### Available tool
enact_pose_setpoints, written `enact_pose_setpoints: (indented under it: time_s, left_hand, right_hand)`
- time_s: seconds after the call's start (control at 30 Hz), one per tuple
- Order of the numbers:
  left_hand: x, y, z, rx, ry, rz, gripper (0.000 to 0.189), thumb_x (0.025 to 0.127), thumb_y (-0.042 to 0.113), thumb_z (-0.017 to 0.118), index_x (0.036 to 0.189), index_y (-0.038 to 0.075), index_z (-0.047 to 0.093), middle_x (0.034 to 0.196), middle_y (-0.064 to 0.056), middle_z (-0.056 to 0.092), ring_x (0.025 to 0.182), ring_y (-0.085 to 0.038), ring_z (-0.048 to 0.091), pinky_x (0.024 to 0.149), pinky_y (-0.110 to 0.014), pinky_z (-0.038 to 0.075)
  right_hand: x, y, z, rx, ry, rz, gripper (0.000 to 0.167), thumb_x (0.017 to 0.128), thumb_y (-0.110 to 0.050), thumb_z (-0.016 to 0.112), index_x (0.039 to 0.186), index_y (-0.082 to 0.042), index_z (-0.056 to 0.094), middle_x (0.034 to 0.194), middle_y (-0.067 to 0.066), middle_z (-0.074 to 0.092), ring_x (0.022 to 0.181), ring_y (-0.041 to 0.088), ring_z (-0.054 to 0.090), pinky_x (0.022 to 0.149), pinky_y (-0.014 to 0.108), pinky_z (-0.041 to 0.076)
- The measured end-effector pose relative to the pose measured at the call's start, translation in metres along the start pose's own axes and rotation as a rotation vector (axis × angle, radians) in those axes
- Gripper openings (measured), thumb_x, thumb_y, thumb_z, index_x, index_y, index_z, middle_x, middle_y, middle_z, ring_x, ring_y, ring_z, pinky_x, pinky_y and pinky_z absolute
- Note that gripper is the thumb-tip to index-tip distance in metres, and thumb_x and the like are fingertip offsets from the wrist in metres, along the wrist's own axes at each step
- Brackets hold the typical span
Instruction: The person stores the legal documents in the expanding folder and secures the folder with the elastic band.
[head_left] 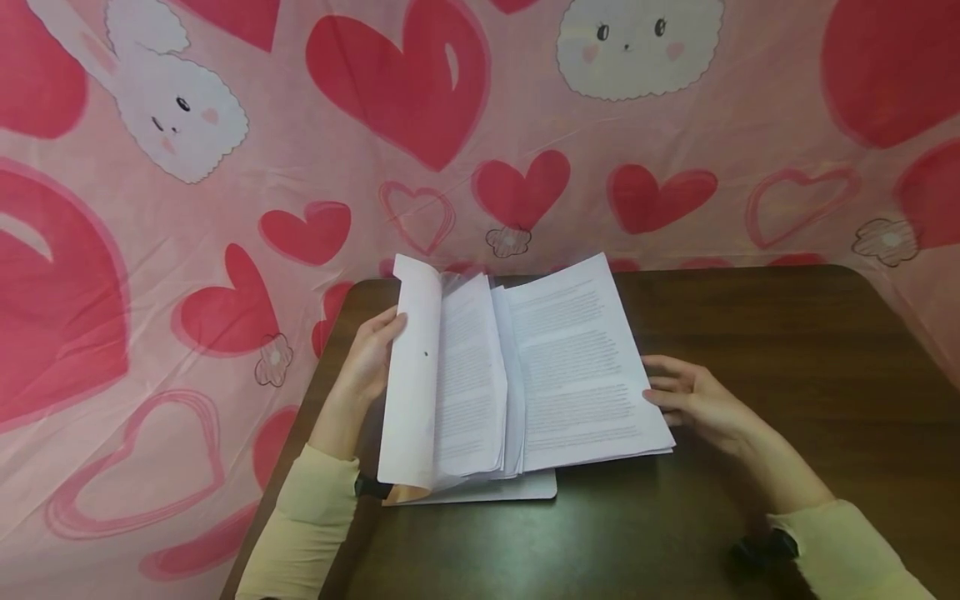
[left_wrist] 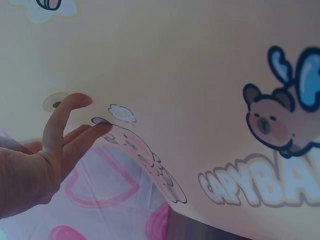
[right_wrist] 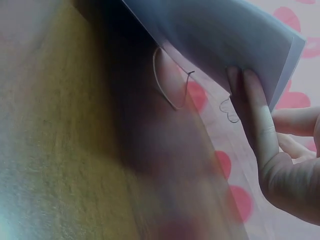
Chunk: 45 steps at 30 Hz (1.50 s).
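Note:
My left hand (head_left: 371, 350) holds the left edge of a folder's raised white flap (head_left: 411, 375), thumb on the inner side and fingers behind. In the left wrist view, the folder's printed outer cover (left_wrist: 175, 85) shows a capybara drawing and lettering, with my left fingers (left_wrist: 75, 127) against it. Printed sheets (head_left: 468, 383) stand in the folder beside the flap. On the right, my right hand (head_left: 701, 400) pinches the outer edge of another bundle of printed papers (head_left: 573, 367), spread out from the folder. The right wrist view shows two fingers (right_wrist: 257, 95) along that bundle's face.
Under the folder is a dark brown wooden table (head_left: 750, 325), reaching back to a pink cloth backdrop (head_left: 585, 133) printed with hearts and animal faces. A thin looped cord (right_wrist: 172, 102) hangs below the papers in the right wrist view.

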<state>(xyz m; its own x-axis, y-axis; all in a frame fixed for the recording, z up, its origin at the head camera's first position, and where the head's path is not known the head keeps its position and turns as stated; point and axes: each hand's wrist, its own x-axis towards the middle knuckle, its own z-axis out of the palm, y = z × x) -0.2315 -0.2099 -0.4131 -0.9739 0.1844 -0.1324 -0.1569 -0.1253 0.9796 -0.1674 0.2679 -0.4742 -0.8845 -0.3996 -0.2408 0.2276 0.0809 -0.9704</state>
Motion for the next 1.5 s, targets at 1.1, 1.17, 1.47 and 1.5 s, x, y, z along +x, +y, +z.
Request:
enact_pose_setpoints:
  time_s: [1.1, 1.17, 1.47, 1.5]
  left_hand:
    - [0.001, -0.002, 0.009, -0.021, 0.023, 0.001, 0.054, 0.119, 0.017, 0.039, 0.165, -0.010, 0.034, 0.102, 0.012, 0.076, 0.097, -0.003, 0.076, 0.084, -0.021, 0.064]
    - [0.001, -0.002, 0.009, -0.022, 0.025, 0.001, 0.054, 0.119, 0.017, 0.039, 0.165, -0.009, 0.034, 0.102, 0.012, 0.077, 0.096, -0.003, 0.077, 0.083, -0.021, 0.064]
    - [0.002, -0.002, 0.010, -0.034, 0.028, -0.001, 0.053, 0.119, 0.017, 0.039, 0.166, -0.008, 0.034, 0.105, 0.011, 0.076, 0.098, -0.004, 0.076, 0.085, -0.022, 0.064]
    - [0.002, -0.003, 0.010, -0.038, 0.028, -0.005, 0.053, 0.119, 0.016, 0.039, 0.166, -0.008, 0.033, 0.105, 0.010, 0.076, 0.098, -0.004, 0.076, 0.085, -0.022, 0.064]
  right_hand:
    - [0.017, 0.008, 0.037, 0.093, -0.071, -0.009, 0.069, 0.110, -0.008, 0.063, 0.167, 0.007, 0.027, 0.123, -0.006, 0.079, 0.102, 0.016, 0.079, 0.085, 0.037, 0.069]
    - [0.020, 0.008, 0.042, 0.092, -0.072, -0.003, 0.071, 0.110, -0.009, 0.063, 0.168, 0.007, 0.025, 0.125, -0.004, 0.078, 0.103, 0.016, 0.079, 0.086, 0.037, 0.069]
    - [0.027, 0.008, 0.055, 0.104, -0.085, 0.006, 0.072, 0.110, -0.009, 0.064, 0.168, 0.006, 0.026, 0.131, 0.004, 0.076, 0.104, 0.016, 0.078, 0.087, 0.039, 0.070]
    - [0.028, 0.007, 0.056, 0.102, -0.084, 0.008, 0.072, 0.109, -0.009, 0.064, 0.168, 0.007, 0.026, 0.131, 0.004, 0.076, 0.104, 0.016, 0.078, 0.087, 0.039, 0.070]
